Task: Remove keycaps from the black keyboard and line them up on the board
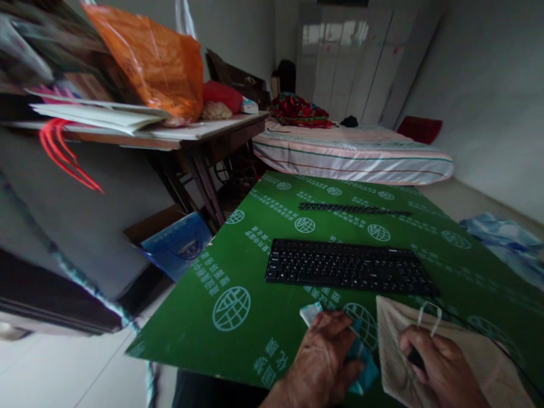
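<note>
My left hand [325, 354] is closed over a crumpled teal-and-white packet [365, 360] near the front edge of the green board [263, 272]. Its fingers curl on top, hiding the packet's middle. To the right, my right hand [440, 365] grips a small black object [415, 358], mostly covered by the fingers, so its kind does not show. Under that hand lies a beige cloth [393, 340], with a white loop [430, 318] standing up beside the fingertips. Just beyond both hands is a black keyboard [348, 265], lying flat and apart from them.
Behind the keyboard lies a long, thin dark strip [352, 208]. A black cable [480, 331] runs along the right. At left are a desk [212, 127] with an orange bag [157, 62] and a blue box [176, 246]. A bed [352, 150] stands beyond the board.
</note>
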`<move>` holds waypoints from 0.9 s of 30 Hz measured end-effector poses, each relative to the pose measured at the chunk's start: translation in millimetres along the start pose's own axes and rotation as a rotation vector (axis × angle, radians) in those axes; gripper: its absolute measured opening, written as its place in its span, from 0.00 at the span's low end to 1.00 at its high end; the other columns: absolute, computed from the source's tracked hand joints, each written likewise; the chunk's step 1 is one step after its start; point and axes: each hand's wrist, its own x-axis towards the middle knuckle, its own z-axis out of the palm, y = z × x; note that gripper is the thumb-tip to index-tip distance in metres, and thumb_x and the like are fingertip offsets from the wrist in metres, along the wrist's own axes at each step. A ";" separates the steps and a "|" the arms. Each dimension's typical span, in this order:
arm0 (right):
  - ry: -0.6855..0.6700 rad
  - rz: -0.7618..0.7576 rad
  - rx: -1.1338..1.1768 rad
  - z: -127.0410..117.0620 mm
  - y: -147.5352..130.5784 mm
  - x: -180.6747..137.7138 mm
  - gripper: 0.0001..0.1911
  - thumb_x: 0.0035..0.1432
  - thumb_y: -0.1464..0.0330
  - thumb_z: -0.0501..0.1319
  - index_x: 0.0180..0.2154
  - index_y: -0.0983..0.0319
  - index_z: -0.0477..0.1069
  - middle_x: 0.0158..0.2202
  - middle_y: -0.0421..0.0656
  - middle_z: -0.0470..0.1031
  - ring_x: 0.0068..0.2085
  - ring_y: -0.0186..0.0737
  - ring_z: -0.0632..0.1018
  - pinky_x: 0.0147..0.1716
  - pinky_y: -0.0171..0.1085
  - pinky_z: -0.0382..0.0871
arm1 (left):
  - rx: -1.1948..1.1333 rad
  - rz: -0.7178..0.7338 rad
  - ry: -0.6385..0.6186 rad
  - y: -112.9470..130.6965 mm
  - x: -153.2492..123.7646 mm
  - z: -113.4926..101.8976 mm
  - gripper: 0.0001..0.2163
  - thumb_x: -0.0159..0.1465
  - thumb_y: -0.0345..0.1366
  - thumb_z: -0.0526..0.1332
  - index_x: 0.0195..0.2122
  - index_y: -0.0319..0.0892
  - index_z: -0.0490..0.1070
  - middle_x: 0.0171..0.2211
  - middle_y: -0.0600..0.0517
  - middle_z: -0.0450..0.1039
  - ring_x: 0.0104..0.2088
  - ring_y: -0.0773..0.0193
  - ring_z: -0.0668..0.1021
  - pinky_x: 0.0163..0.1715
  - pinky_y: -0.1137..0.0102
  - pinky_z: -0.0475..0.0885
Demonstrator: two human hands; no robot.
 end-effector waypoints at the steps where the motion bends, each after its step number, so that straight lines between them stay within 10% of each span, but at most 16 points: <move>1: -0.011 -0.001 0.012 -0.2 1.5 1.2 0.16 0.48 0.56 0.57 0.20 0.61 0.67 0.18 0.39 0.65 0.19 0.33 0.66 0.15 0.29 0.59 | 0.001 0.006 0.006 -0.6 0.1 1.3 0.14 0.60 0.41 0.58 0.46 0.42 0.68 0.53 0.46 0.67 0.56 0.53 0.66 0.57 0.57 0.57; 11: -0.069 -0.001 0.226 15.5 -14.7 10.7 0.18 0.39 0.56 0.68 0.30 0.63 0.74 0.25 0.45 0.75 0.21 0.36 0.72 0.19 0.32 0.66 | -0.020 -0.062 0.255 -6.8 -10.4 -40.4 0.12 0.63 0.37 0.55 0.45 0.39 0.69 0.52 0.45 0.68 0.53 0.58 0.70 0.51 0.66 0.68; 16: -0.084 -0.043 0.297 29.2 -32.3 18.6 0.23 0.41 0.57 0.68 0.38 0.63 0.72 0.22 0.44 0.74 0.21 0.37 0.72 0.21 0.34 0.68 | 0.004 -0.215 0.510 -48.8 -8.5 -93.6 0.10 0.62 0.34 0.56 0.42 0.38 0.71 0.45 0.45 0.74 0.46 0.58 0.76 0.46 0.63 0.72; 27: -0.247 -0.341 0.207 86.2 -108.2 35.1 0.17 0.49 0.59 0.64 0.37 0.64 0.67 0.23 0.44 0.75 0.20 0.36 0.73 0.21 0.35 0.68 | -0.330 -0.455 0.437 -148.7 26.4 -139.3 0.08 0.50 0.28 0.60 0.32 0.37 0.76 0.30 0.50 0.78 0.35 0.58 0.78 0.37 0.67 0.72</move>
